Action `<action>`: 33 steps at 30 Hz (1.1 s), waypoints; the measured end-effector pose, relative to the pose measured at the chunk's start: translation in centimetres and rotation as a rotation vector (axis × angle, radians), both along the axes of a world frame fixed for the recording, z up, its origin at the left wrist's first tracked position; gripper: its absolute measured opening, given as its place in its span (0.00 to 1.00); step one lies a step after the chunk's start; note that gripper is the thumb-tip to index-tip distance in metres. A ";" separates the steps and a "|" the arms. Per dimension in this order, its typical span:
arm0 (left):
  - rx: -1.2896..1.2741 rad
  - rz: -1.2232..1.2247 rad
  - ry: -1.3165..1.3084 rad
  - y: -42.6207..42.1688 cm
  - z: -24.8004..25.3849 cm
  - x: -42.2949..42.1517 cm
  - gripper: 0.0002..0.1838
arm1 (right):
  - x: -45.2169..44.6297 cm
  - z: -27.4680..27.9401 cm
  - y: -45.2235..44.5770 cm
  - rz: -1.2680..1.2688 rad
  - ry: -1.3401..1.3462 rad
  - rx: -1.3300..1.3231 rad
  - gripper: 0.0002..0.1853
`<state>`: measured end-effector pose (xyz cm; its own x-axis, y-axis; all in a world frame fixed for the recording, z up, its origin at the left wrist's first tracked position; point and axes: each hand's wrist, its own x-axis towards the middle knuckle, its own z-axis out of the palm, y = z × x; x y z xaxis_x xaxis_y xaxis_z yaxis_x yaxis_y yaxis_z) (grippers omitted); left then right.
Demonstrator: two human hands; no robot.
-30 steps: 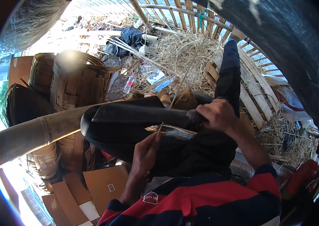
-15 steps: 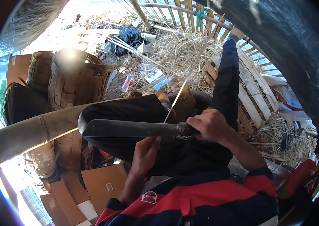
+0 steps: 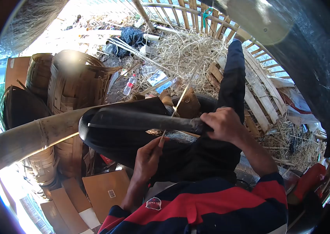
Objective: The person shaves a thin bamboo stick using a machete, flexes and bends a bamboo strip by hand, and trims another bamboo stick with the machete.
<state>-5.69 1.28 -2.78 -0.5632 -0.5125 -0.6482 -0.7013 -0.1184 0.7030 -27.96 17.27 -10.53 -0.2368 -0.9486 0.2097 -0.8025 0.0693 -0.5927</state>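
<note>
My right hand [image 3: 224, 124] is closed round the handle of a large dark machete [image 3: 141, 119]. Its broad blade reaches left across my lap, over the bent knee in black trousers [image 3: 98, 134]. Between the fingers and thumb of my left hand [image 3: 147, 159] is the near end of a thin, pale bamboo strip [image 3: 182, 96]. The strip runs up and away under the blade, which crosses it just beyond my left fingertips. Whether the cutting edge touches the strip cannot be made out.
A thick bamboo pole [image 3: 55, 126] comes in from the left to my knee. Woven bamboo baskets [image 3: 75, 84] stand behind it, with cardboard [image 3: 106, 191] nearer. Ahead lie shavings [image 3: 184, 50], a plastic bottle [image 3: 130, 85] and a slatted wooden panel [image 3: 262, 91]; a slatted fence [image 3: 194, 17] stands beyond.
The machete has turned, its tip end rising and its handle end shifting slightly right. My left hand has moved a little down and left, and more of the strip shows below the blade.
</note>
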 end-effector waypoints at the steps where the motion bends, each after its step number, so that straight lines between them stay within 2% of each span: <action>1: 0.025 -0.009 0.007 0.0 0.0 0.0 0.16 | 0.4 0.2 -0.1 0.046 -0.017 0.003 0.17; 2: 0.049 -0.017 0.013 -0.1 -0.1 0.1 0.16 | 0.9 -0.2 -0.2 0.053 0.001 -0.027 0.23; 6: 0.101 0.042 -0.003 -0.2 1.0 0.5 0.15 | -0.1 -0.3 -0.8 0.055 0.017 -0.029 0.23; 8: 0.120 0.069 -0.002 -0.4 1.3 0.8 0.15 | -1.6 -0.9 -0.6 -0.065 0.031 0.013 0.15; 9: 0.119 0.072 -0.001 -0.4 1.3 1.0 0.15 | -2.2 -1.0 -0.5 -0.061 0.032 0.011 0.15; 11: 0.120 0.072 -0.018 -0.4 1.2 1.3 0.15 | -3.4 -1.2 -0.2 -0.242 0.005 0.089 0.14; 13: 0.134 0.075 -0.009 -0.3 1.0 1.2 0.15 | -3.7 -1.3 0.2 -0.240 0.009 0.148 0.14; 16: 0.153 0.059 0.009 0.0 0.2 0.8 0.15 | -2.4 -1.5 0.6 -0.179 -0.025 0.056 0.16; 18: 0.150 0.044 0.021 0.0 -0.1 0.5 0.15 | -1.2 -1.0 0.3 -0.006 -0.063 0.077 0.20; 22: 0.172 0.055 0.009 -0.1 0.3 0.7 0.15 | -1.6 -1.2 -0.2 0.058 -0.020 0.081 0.21; 24: 0.213 0.076 0.006 -0.3 0.6 1.4 0.16 | -3.7 -2.8 0.1 -0.088 0.059 0.087 0.18; 26: 0.248 0.111 -0.002 -0.3 0.7 2.1 0.15 | -5.6 -4.6 0.0 -0.417 0.003 0.170 0.16; 27: 0.284 0.137 -0.012 -0.3 0.7 2.4 0.15 | -6.8 -6.3 0.1 -0.412 0.013 0.166 0.16; 29: 0.305 0.164 0.009 -0.1 0.1 3.3 0.14 | -8.9 -9.3 0.2 -0.775 -0.013 -0.007 0.13; 30: 0.327 0.186 0.017 0.0 -0.1 3.5 0.14 | -8.9 -8.6 -0.1 -0.770 -0.006 -0.011 0.13; 32: 0.337 0.179 0.016 0.3 -0.4 3.4 0.13 | -8.0 -7.6 -0.3 -1.021 -0.804 -0.025 0.13; 33: 0.350 0.170 0.007 0.6 -0.5 3.2 0.13 | -7.1 -7.4 -0.3 -1.027 -0.800 -0.020 0.13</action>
